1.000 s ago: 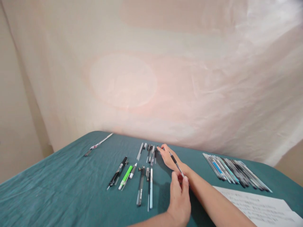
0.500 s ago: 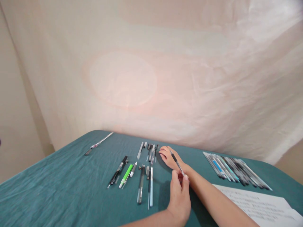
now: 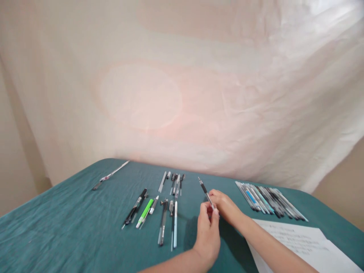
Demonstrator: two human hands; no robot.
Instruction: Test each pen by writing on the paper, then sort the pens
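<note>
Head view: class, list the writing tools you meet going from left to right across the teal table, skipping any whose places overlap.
lone pen → black pen → green highlighter → pale blue pen → held pen → row of pens

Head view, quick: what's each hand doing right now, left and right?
Left hand: closed, fingertips pinching the lower end of the thin pen.
Right hand: closed, gripping the same pen right beside the left.
</note>
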